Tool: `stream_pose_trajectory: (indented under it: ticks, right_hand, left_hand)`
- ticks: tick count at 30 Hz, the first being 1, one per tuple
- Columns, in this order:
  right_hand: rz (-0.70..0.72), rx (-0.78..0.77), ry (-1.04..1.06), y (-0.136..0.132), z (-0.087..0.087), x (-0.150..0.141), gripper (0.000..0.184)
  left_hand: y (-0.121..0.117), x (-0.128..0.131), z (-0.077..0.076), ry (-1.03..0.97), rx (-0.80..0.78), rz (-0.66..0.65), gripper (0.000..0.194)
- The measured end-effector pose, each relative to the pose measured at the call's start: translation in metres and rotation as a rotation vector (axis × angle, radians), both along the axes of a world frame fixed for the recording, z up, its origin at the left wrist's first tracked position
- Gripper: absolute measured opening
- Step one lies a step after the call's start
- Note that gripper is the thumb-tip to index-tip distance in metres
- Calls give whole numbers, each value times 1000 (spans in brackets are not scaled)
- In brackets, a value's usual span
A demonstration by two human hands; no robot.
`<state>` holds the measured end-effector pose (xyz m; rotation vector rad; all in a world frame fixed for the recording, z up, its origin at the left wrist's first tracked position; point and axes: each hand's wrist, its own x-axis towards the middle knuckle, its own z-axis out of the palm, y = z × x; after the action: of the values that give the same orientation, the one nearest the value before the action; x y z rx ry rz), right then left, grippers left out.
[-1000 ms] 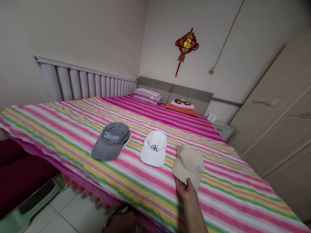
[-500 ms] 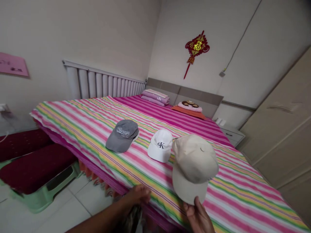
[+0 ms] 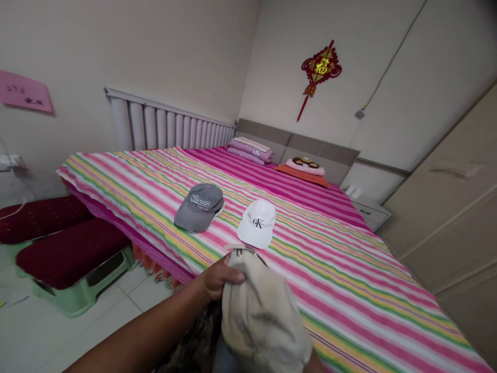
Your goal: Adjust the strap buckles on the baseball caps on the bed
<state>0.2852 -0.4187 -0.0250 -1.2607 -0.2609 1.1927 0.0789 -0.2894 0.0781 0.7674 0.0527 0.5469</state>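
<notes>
head view along a bed: the left hand (image 3: 219,277) is pinching the rear edge of a beige baseball cap (image 3: 264,311), its fingers closing narrowly over the fabric near a metal strap buckle (image 3: 239,252). the cap is hanging crumpled over the near edge of the bed, filling the lower middle of the frame. the right hand (image 3: 315,367) is barely showing at the bottom edge behind the cap, and the state of its fingers cannot be told; it seems to be lying under the crown.

risk: the soft crown is folding on itself, so a loose pinch could let the cap slip toward the floor tiles (image 3: 97,316), and the buckle could snag on the striped bedspread (image 3: 341,259). a grey cap (image 3: 199,207) and a white ck cap (image 3: 256,224) are lying just ahead of the hands, where a careless swing could knock the white one. beyond them, folded purple bedding (image 3: 250,150) is resting near the headboard (image 3: 298,147). two maroon-cushioned stools (image 3: 72,254) are standing left of the bed, and a wardrobe (image 3: 446,207) is bounding the right.
</notes>
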Motion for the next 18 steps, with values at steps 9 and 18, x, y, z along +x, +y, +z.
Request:
stream_pose_trajectory:
  ticks: [9,18]
  right_hand:
    - [433,348,-447,10,140,-37,45]
    - [516,425,-92,7,139,-62,25]
  left_hand:
    - [-12,-5,14,158,274,-187,30]
    - [-8,-8,15,225,130,-91,32]
